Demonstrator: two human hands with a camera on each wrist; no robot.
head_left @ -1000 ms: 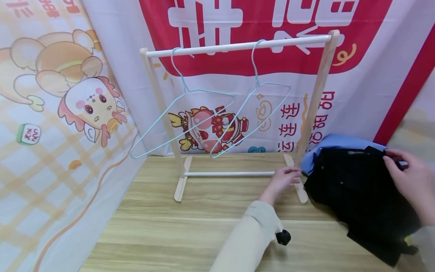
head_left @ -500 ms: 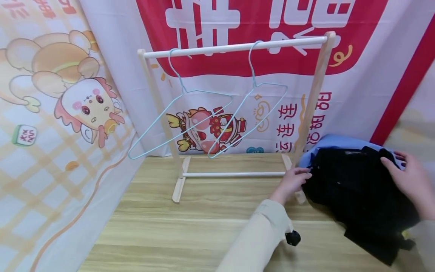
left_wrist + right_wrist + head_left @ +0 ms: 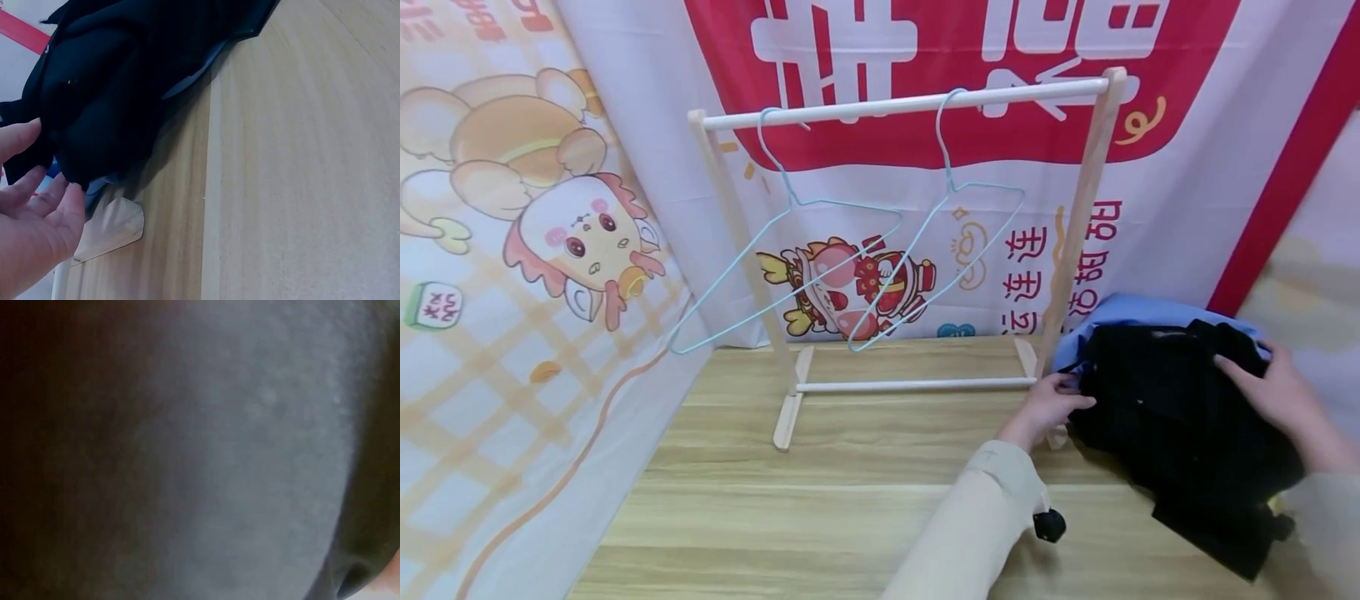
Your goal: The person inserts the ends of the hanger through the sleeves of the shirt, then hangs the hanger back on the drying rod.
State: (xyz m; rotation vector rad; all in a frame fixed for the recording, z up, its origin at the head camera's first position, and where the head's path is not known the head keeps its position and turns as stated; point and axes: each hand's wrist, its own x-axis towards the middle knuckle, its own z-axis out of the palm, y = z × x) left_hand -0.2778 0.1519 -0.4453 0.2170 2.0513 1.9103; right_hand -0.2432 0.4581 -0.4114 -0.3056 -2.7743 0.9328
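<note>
One black garment (image 3: 1172, 425), left grip (image 3: 1047, 408) pinching its left edge, right grip (image 3: 1285, 396) clamped on its upper right

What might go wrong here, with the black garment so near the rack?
The left hand's grip is close to the foot of the rack, so a quick tug might bump it.
The hangers only hang from the rack, so such a bump could perhaps swing them.
Blue cloth shows along the edge of the black garment, so lifting one may drag the other.

Wood-grain tabletop (image 3: 775, 517) under rack (image 3: 906, 106) and black-and-blue garments (image 3: 1172, 417).
</note>
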